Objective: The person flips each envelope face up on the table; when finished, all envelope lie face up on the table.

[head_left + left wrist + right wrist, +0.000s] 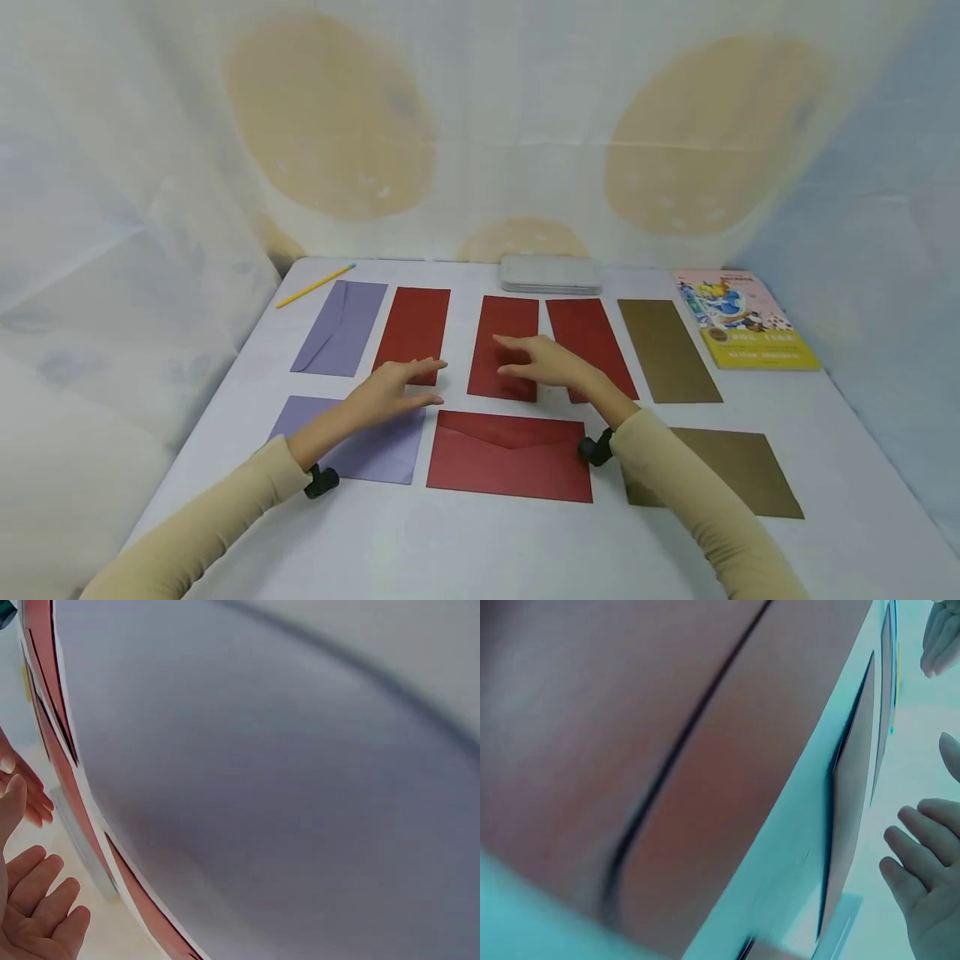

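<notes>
My left hand, fingers extended and thumb apart, hovers beside a red envelope and above the lower purple envelope. Over the middle red envelope is my right hand, its fingers loosely stretched toward the left. Neither hand holds anything. A wide red envelope with its flap showing lies in front of both. Another purple envelope is at the back left. Further right are a slanted red envelope and two brown envelopes, one upright and one sideways, partly under my right sleeve.
A yellow pencil lies at the back left of the white table. A grey flat case stands at the back edge, and a colourful book lies at the back right. Patterned cloth surrounds the table's back and sides.
</notes>
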A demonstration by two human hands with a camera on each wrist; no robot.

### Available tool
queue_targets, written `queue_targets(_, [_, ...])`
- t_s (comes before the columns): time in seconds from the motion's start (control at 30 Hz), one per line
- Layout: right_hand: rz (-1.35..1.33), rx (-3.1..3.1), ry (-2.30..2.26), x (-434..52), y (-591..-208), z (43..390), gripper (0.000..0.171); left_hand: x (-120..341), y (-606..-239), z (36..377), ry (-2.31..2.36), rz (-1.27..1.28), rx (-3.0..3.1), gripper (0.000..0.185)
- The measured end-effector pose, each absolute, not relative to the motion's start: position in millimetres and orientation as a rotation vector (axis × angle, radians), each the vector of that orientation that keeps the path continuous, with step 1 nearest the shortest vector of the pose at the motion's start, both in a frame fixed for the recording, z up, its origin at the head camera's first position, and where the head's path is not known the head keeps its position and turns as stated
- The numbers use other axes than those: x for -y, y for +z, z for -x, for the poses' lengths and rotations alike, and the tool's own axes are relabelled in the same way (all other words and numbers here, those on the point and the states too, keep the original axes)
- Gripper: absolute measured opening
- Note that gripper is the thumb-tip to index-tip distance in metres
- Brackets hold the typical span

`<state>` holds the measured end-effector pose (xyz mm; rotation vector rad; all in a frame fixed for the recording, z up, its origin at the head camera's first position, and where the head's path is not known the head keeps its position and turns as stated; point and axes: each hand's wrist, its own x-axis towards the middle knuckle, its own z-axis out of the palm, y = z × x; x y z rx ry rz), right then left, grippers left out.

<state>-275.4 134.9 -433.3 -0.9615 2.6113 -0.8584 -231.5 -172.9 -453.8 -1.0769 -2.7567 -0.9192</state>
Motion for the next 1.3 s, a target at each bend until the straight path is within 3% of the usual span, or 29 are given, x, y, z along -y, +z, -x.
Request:
queue_targets(0.4, [0.883, -2.702, -0.849, -174, -436, 271, 0.066, 133, -453, 248, -0.748, 1.297, 2.741, 0.062])
queue_targets(0.87, [0.836, -2.694, -0.823, -178, -438, 273, 0.068, 98, -455, 270, -0.463, 1.191, 2.921, 0.087])
queue_targets(1.3, [0.779, -2.658, -0.849, -174, -441, 264, 0.069, 96, -461, 270, -0.465, 1.216, 2.929, 0.084])
